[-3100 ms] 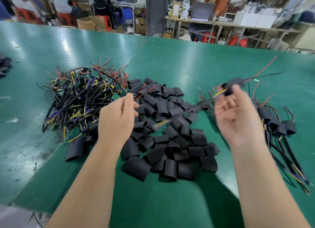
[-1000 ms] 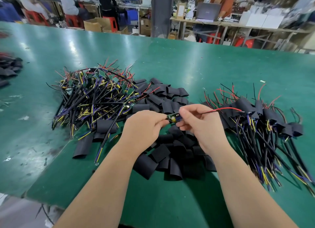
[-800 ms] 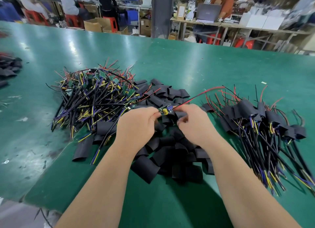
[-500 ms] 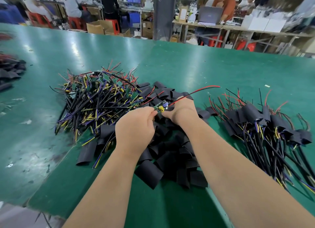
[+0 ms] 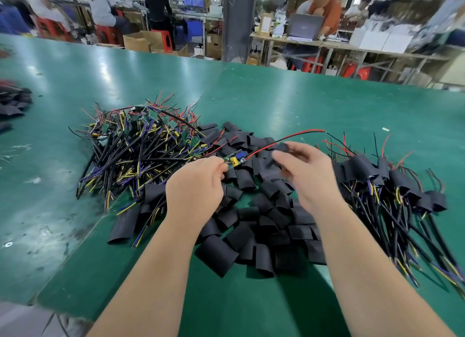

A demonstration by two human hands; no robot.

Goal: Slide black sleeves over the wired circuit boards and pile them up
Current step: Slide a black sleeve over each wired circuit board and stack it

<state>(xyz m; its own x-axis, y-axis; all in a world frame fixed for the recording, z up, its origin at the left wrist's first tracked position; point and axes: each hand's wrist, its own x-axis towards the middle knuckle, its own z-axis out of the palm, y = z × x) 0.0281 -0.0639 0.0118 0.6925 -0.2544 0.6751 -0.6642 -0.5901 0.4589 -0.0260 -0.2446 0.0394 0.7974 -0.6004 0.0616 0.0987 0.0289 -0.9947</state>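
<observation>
Both forearms reach in from the near edge, hands raised side by side over the middle of the green tabletop (image 5: 289,102). Left hand (image 5: 195,185): back up, fingers curled, grip clenched at the tips, with thumb and forefinger pinching the near-left end of a small circuit board (image 5: 235,159), which is green with a yellow and a blue part on it. The board is held clear of the heap, tilted up to the right. Its red wire (image 5: 289,136) arcs far-right from the board, passing above the right hand's fingers. Right hand (image 5: 308,178): just right of the board, back up, fingers loosely bent and motion-blurred. There is a dark smear at the fingertips; cannot tell whether the grip has a sleeve or is released. Below both hands is a heap of loose black sleeves (image 5: 254,226), flattened tubes lying every way, partly hidden by the wrists. Left and far lies a tangle of unsleeved wired boards (image 5: 141,145), with black, yellow, purple and red leads. Right of the right hand is a pile of sleeved boards (image 5: 372,175), leads trailing toward the near right. A few dark pieces (image 5: 12,102) sit at the far-left edge. Beyond the tabletop are a grey pillar (image 5: 239,21), a laptop (image 5: 304,28) on a bench and seated people.
</observation>
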